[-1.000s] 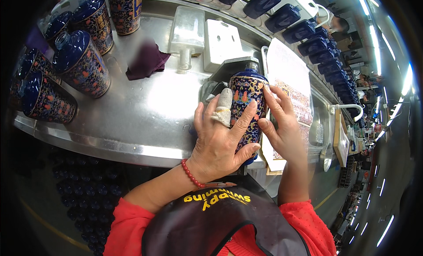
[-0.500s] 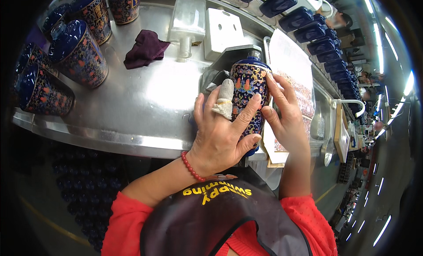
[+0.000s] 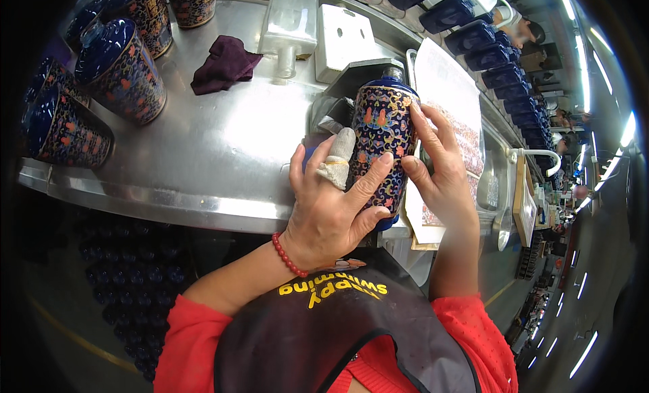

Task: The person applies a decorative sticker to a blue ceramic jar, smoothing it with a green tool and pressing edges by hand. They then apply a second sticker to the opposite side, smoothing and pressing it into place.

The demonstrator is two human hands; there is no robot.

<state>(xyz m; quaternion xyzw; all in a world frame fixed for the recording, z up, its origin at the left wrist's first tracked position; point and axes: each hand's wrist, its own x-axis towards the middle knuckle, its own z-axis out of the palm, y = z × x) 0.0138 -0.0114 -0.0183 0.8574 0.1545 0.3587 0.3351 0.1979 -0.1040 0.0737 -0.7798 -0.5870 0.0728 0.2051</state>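
Note:
A dark blue bottle [image 3: 382, 126] with a colourful flower pattern leans, neck pointing away from me, against a dark angled rest [image 3: 362, 74]. My left hand [image 3: 331, 200] has its fingers spread, with index finger and thumb on the lower front of the bottle. A grey cloth finger cover [image 3: 336, 164], tied with a yellow band, sits on one of its fingers. On the bottle's right side, my right hand [image 3: 441, 164] grips with bent fingertips and thumb. Beside it lie patterned sheets [image 3: 449, 95], partly behind that hand.
Several similar bottles [image 3: 122, 72] stand at the left of the metal worktop [image 3: 182, 146]. A purple cloth [image 3: 224, 65], a clear container [image 3: 289, 28] and a white box [image 3: 343, 38] are behind. Rows of blue bottles [image 3: 483, 38] line the far right, near a white tap [image 3: 541, 162].
Both hands stay on the bottle. My left hand has shifted slightly left and its fingers have slid a little along the surface. The worktop items sit slightly higher in the picture.

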